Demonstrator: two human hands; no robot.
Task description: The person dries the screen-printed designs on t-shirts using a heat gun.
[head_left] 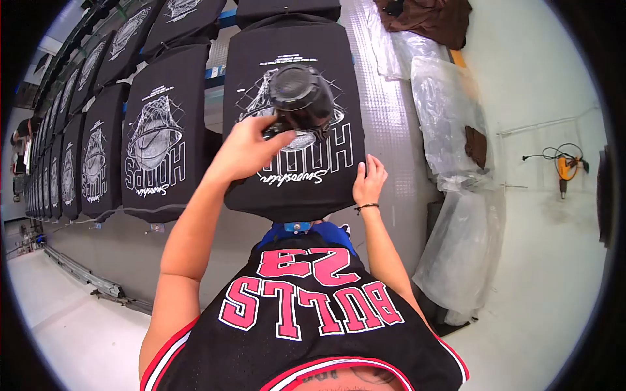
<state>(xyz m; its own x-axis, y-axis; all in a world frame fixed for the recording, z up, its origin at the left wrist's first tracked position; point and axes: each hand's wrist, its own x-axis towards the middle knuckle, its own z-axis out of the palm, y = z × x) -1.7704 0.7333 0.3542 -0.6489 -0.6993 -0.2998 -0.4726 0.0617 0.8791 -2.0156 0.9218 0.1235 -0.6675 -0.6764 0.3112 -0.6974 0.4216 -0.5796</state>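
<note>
A black shirt (293, 45) with a white basketball-hoop print and the word HOOPS is stretched over a board in front of me. Over its print is a dark, round, lidded container (300, 94), which hides part of the design. My left hand (251, 146) has its fingers and thumb around the near-left side of this container. Beside the shirt's right edge, my right hand (370, 182) has its fingers apart and touches the edge, holding nothing.
More printed black shirts (156, 130) on boards run in rows to the left. Clear plastic sheets (450, 117) and brown cloth (433, 19) lie at the right. An orange tool (565, 169) with a cable is farther right. Metal rails (85, 270) lie lower left.
</note>
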